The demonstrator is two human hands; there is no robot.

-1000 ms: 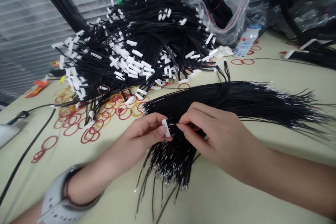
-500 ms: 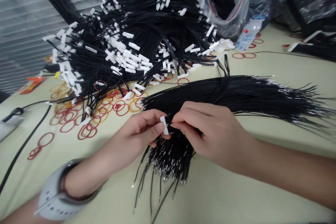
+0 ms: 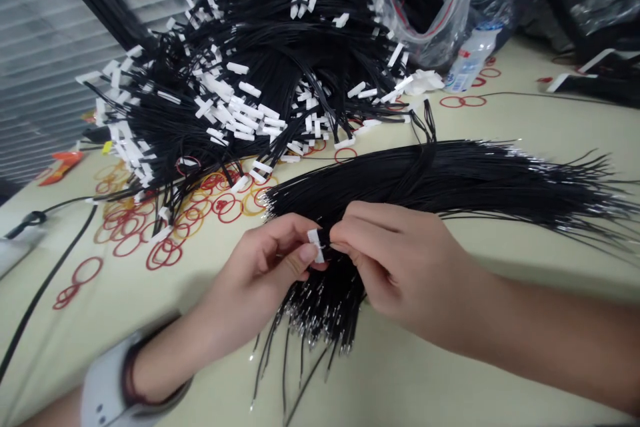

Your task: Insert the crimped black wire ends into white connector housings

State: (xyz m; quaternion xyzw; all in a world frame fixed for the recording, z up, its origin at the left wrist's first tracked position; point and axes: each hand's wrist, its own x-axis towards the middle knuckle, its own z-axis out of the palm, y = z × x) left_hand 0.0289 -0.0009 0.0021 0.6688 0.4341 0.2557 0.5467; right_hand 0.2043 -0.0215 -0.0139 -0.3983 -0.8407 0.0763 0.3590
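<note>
Between the thumb and fingers of my left hand [image 3: 273, 263] is a small white connector housing [image 3: 316, 246], held upright. My right hand [image 3: 400, 260] pinches a thin black wire right beside the housing; the wire is mostly hidden by the fingers, and how far its end sits in the housing I cannot tell. Under both hands lies a bundle of black wires [image 3: 320, 317] with bare metal terminals fanned toward me. Behind it, a longer bundle of black wires [image 3: 480, 177] stretches to the right, its tips also metal.
A large heap of black cables [image 3: 240, 60] with white connectors fills the back. Red and yellow rubber bands [image 3: 133, 223] lie scattered at left. A clear plastic bag [image 3: 440, 47] of wires and a small white bottle [image 3: 473, 60] stand at the back right.
My right hand's fingertips first moved left toward the white housing and now sit close against it, with the wire's silvery end no longer plain to see. My left hand keeps its hold.
</note>
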